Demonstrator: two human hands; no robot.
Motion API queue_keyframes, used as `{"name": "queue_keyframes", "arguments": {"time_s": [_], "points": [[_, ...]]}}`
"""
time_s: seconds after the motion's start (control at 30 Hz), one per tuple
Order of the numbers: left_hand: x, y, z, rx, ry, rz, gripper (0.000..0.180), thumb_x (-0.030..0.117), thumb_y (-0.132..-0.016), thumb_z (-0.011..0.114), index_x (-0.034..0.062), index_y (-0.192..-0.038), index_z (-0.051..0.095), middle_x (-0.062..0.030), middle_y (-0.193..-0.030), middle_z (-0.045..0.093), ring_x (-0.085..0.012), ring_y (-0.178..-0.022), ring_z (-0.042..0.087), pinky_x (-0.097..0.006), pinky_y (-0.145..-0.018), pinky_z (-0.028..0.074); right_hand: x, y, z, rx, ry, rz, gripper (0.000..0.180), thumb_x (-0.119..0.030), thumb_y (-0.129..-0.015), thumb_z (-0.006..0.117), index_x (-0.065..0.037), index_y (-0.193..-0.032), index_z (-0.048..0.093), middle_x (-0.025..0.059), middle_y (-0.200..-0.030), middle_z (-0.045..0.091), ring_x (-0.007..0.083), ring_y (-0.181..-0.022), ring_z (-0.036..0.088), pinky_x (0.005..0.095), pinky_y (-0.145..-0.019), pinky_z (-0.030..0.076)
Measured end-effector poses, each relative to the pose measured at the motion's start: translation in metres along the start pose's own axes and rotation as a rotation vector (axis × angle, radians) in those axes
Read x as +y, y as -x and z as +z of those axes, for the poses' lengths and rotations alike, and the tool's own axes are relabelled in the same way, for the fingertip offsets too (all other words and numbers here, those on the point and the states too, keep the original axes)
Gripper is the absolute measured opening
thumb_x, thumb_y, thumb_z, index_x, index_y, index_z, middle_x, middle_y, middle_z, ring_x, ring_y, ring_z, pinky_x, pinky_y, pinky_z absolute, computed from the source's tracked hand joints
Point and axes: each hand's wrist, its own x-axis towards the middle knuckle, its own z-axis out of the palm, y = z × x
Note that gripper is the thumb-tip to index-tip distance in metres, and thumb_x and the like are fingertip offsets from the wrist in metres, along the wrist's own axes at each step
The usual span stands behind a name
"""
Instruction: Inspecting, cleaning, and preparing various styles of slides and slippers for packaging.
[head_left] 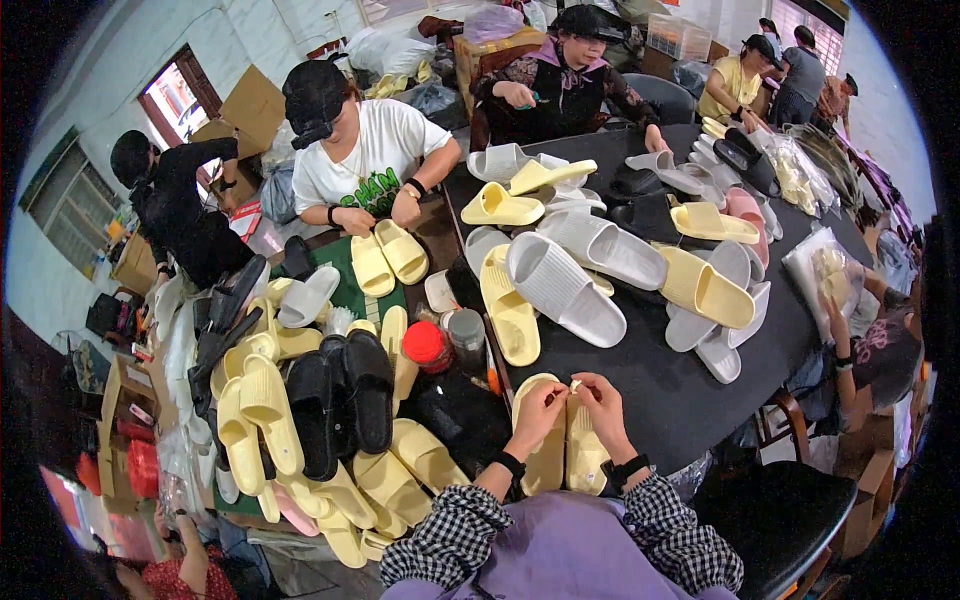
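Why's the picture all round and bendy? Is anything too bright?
In the head view, the wide fisheye lens curves things near the rim and leaves the corners black; in the head view, the doorway glares almost white; also in the head view, the left hand and right hand look fairly clear.

Near the centre of the frame we have a red-lidded jar [427, 345] beside a grey-lidded jar [466, 332]. We see a cardboard box [252, 103] at upper left, a window [85, 200] at far left, a clear crate [679, 38] at upper right and a black chair [770, 520] at lower right.
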Motion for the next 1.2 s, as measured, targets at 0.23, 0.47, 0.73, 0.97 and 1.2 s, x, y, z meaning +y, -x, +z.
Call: {"name": "queue_keyframes", "arguments": {"time_s": [0.23, 0.47, 0.73, 0.97, 1.2], "points": [[-0.0045, -0.0002, -0.002, -0.002, 0.066, -0.003, 0.012, 0.009, -0.089, 0.059, -0.0023, -0.093, 0.062, -0.0078, -0.082, 0.06, -0.0147, -0.068, 0.055, -0.026, -0.062, 0.044, -0.0045, -0.0005, -0.0023, -0.045, -0.024, 0.047, 0.017, -0.009, -0.089, 0.06, -0.001, -0.104, 0.065, 0.0009, -0.084, 0.062, 0.0071, -0.074, 0.055, 0.0223, -0.068, 0.045], [-0.0065, 0.0034, 0.0001, 0.019, 0.035, -0.021, 0.013, 0.009, -0.09, 0.06, -0.0017, -0.097, 0.063, -0.0062, -0.084, 0.063, -0.0122, -0.072, 0.058, -0.025, -0.064, 0.046, 0.0007, 0.0017, -0.004, -0.069, -0.052, 0.064, 0.014, -0.007, -0.09, 0.058, 0.001, -0.099, 0.065, -0.0003, -0.084, 0.061, 0.0068, -0.074, 0.054, 0.0214, -0.068, 0.044], [-0.0059, 0.0029, -0.0012, 0.029, 0.065, -0.022, 0.013, 0.009, -0.09, 0.059, -0.002, -0.096, 0.062, -0.0069, -0.083, 0.061, -0.0133, -0.07, 0.058, -0.026, -0.063, 0.046, -0.002, 0.0002, -0.0032, -0.081, -0.193, 0.1, 0.013, -0.009, -0.091, 0.058, 0.0, -0.099, 0.064, -0.0009, -0.086, 0.061, 0.0061, -0.078, 0.054, 0.0213, -0.071, 0.045], [-0.0055, 0.0026, -0.0019, 0.021, 0.085, -0.032, 0.013, 0.008, -0.09, 0.058, -0.0027, -0.096, 0.061, -0.0091, -0.089, 0.062, -0.0173, -0.075, 0.06, -0.028, -0.067, 0.047, 0.0018, -0.0006, -0.0053, 0.008, -0.268, 0.132, 0.012, -0.009, -0.09, 0.059, -0.002, -0.1, 0.063, -0.0018, -0.087, 0.062, 0.0053, -0.076, 0.053, 0.0211, -0.07, 0.044], [-0.0101, 0.0016, -0.0007, 0.018, 0.028, -0.035, 0.012, 0.009, -0.089, 0.06, -0.0013, -0.095, 0.063, -0.0075, -0.087, 0.062, -0.0136, -0.072, 0.057, -0.026, -0.065, 0.046, 0.0032, -0.0013, -0.0024, -0.143, -0.029, -0.004, 0.014, -0.009, -0.091, 0.058, -0.002, -0.102, 0.064, -0.0008, -0.087, 0.062, 0.005, -0.076, 0.053, 0.0205, -0.071, 0.043]]}}
